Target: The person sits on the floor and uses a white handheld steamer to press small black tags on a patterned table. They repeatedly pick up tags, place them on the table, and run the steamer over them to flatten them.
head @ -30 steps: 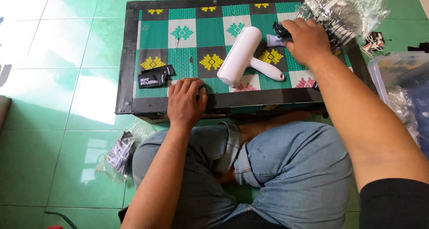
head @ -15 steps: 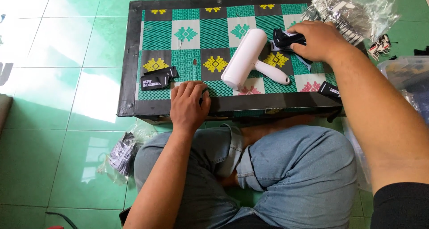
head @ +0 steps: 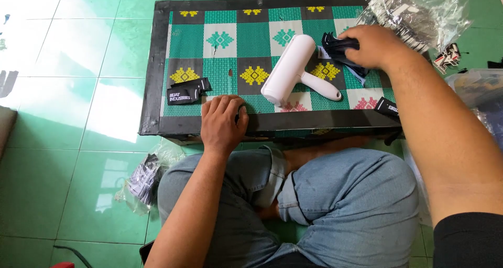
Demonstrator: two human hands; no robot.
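Note:
I sit cross-legged at a low table covered with a green, white and grey patterned mat. My left hand lies flat on the near edge, fingers loosely curled, holding nothing. Over the far right part of the mat, my right hand grips a bunch of black fabric labels. A white lint roller lies on the mat just left of that hand. A small stack of black labels rests on the mat left of my left hand.
A crinkled clear plastic bag of labels sits at the table's far right corner. One black label lies near the right front edge. Another clear bag of labels lies on the green tiled floor by my left knee. A clear bin stands at right.
My right hand has drawn the bunch of black labels slightly toward the roller; the view has shifted a little. My left hand has stayed on the table edge.

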